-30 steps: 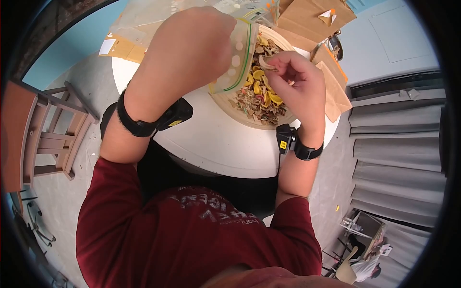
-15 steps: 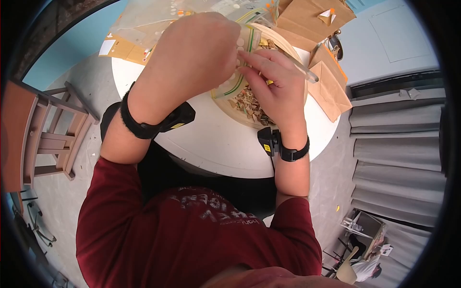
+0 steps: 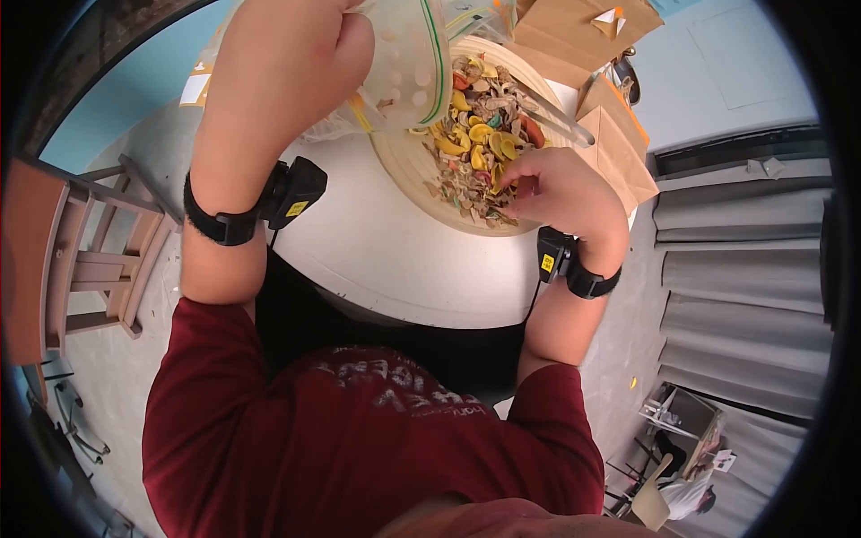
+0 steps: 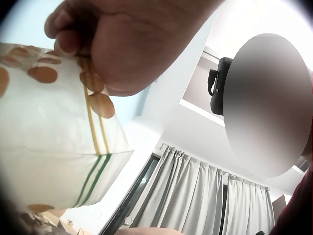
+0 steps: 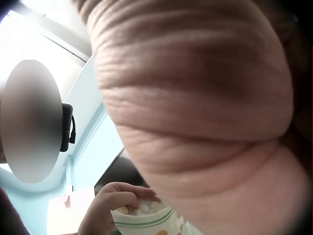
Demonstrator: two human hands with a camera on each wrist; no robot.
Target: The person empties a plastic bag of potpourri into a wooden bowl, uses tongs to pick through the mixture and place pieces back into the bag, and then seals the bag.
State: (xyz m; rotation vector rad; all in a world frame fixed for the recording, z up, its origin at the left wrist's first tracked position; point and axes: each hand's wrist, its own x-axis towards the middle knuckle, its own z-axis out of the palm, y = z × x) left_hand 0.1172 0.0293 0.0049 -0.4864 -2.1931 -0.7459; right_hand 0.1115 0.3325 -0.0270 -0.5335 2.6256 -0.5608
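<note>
My left hand (image 3: 287,63) grips the edge of a clear zip bag (image 3: 404,67) with round spots and a green-striped seal. In the left wrist view the fingers curl over the top of this bag (image 4: 44,112). Its open end hangs over the left rim of a round, pale shallow basket (image 3: 408,184). A heap of mixed dried pieces (image 3: 480,134), brown, yellow and some reddish, fills the basket. My right hand (image 3: 569,188) hovers at the heap's right side, thumb and forefinger spread apart at the pieces. In the right wrist view the palm hides its own fingertips.
Metal tongs (image 3: 560,117) lie across the basket's right rim. Brown paper bags (image 3: 619,152) stand at the table's right edge, with another paper bag (image 3: 574,36) behind. The basket rests on a round white table (image 3: 404,260). A wooden chair (image 3: 108,251) stands to the left.
My right hand held a pale curled piece over the heap, brought it to the bag's mouth, then returned to the heap without it. My left hand and the bag have shifted left.
</note>
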